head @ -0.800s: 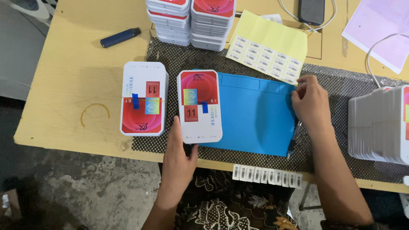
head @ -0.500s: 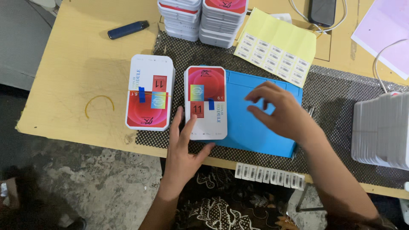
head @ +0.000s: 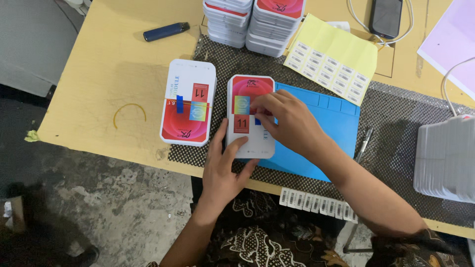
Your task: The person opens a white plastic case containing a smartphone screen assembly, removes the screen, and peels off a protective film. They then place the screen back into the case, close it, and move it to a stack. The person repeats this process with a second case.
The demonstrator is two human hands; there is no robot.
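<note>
A white-and-red flat box is lain on the blue mat at the bench front edge; it is steadied by the left hand, fingers spread on its lower end; the right hand is pressed on its middle, fingers together on a small blue sticker; a second matching box is set just left.

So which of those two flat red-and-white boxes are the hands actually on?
The right-hand box, at the blue mat's edge: the left hand steadies its near end, the right hand presses its top. The other box lies untouched.
</note>
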